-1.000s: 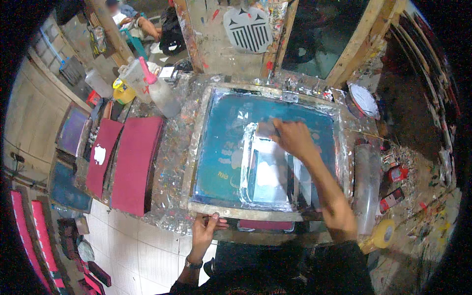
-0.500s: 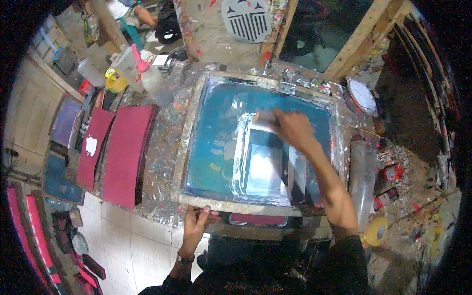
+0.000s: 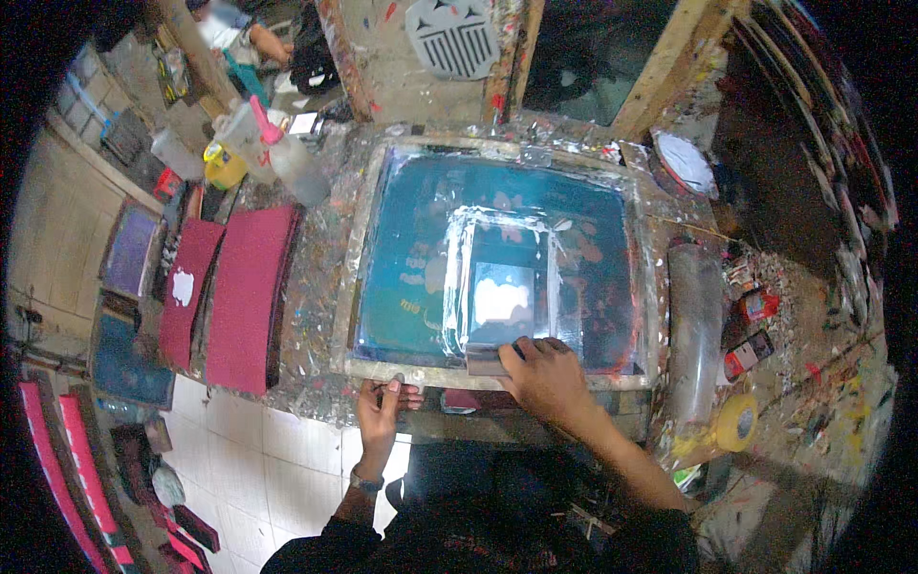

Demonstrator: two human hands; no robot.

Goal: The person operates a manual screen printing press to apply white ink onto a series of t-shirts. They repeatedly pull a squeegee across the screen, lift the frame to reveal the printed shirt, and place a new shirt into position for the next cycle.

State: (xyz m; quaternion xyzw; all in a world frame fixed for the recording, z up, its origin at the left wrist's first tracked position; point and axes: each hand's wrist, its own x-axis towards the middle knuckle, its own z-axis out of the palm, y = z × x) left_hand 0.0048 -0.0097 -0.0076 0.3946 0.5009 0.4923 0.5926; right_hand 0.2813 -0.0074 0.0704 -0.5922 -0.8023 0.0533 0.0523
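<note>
A screen printing frame (image 3: 360, 239) with teal mesh lies on the worktable. White ink borders a clear rectangular window in the mesh, and a bright white shape shows in it. My right hand (image 3: 550, 381) is closed around a squeegee (image 3: 485, 361) at the near end of that window; its blade is partly hidden by my fingers. At the frame's front edge, left of the middle, my left hand (image 3: 382, 407) pinches the rim between thumb and fingers. Under the front rim, a piece of maroon sheet (image 3: 461, 400) sticks out.
Left of the frame lie a maroon stack (image 3: 251, 298) and a maroon sheet (image 3: 191, 287) with a white print. Behind them stand a pink-nozzled squeeze bottle (image 3: 292, 165) and a yellow container (image 3: 225, 166). To the right are an ink tub (image 3: 685, 165), a clear roll (image 3: 696, 330) and yellow tape (image 3: 736, 423).
My right hand has drawn the squeegee from the far end of the window toward me, to the near rim. My left hand stays at the front edge. The view has shifted slightly.
</note>
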